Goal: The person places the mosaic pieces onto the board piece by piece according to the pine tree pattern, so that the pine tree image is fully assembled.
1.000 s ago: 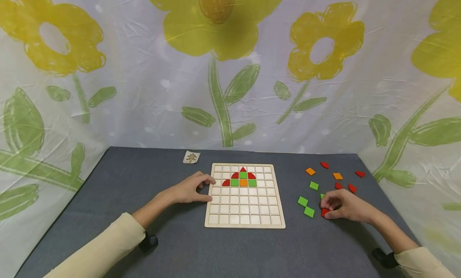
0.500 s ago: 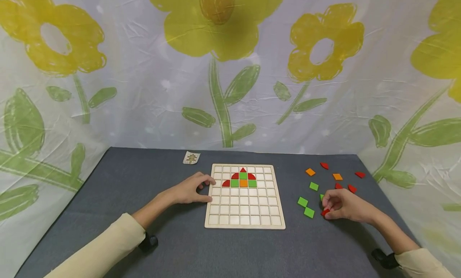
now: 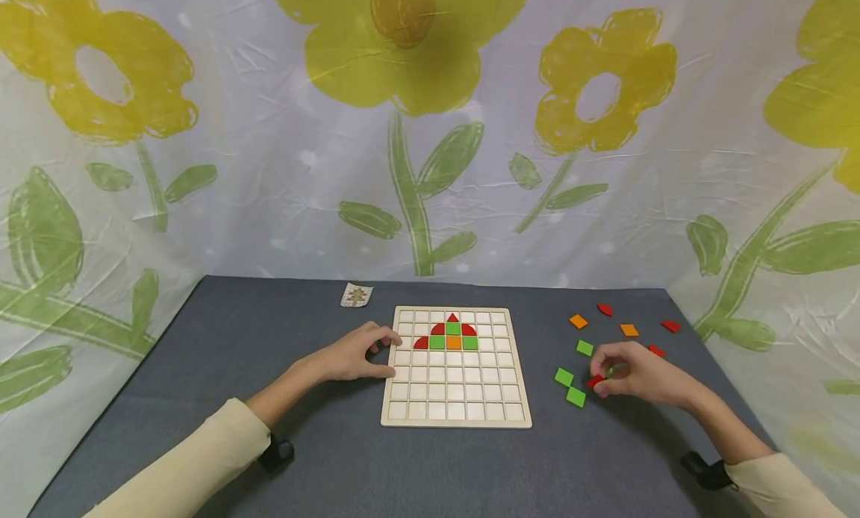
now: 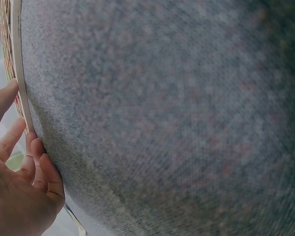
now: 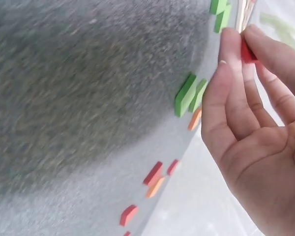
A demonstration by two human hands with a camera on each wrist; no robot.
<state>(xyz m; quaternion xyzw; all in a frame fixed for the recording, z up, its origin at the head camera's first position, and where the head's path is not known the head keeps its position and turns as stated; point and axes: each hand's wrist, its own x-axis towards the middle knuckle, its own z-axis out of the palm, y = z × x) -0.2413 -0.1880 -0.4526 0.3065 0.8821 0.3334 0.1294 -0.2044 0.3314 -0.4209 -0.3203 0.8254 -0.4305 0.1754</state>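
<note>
Board of pale wood with a square-cell grid (image 3: pixel 455 392) lies flat at the middle of the counter (image 3: pixel 322 473), which is covered in dark grey cloth. Upper rows of the board carry a red triangular tile (image 3: pixel 453 318) at the apex. Directly below it sits a green square tile (image 3: pixel 453 328), flanked by two red curved-edge tiles (image 3: pixel 468 330). In the next row, from left to right, are a red curved-edge tile, a green square tile, an orange square tile (image 3: pixel 453 343) and a green square tile. Left hand (image 3: pixel 356 355): thumb and fingers spread wide, fingertips touching the left edge of the board. Right hand (image 3: pixel 638 372): thumb and fingertip pinch a small red tile (image 5: pixel 247 53), well apart from the board on its right side; the exact outline of this tile is partly hidden by the fingers. Loose green square tiles (image 3: pixel 575 397) lie between the board and the right hand, two of them almost corner to corner. Loose orange square tiles (image 3: pixel 628 330) and loose red tiles (image 3: pixel 670 326) lie beyond the right hand. Small patterned card (image 3: pixel 357 295) rests near the far left corner of the board.
</note>
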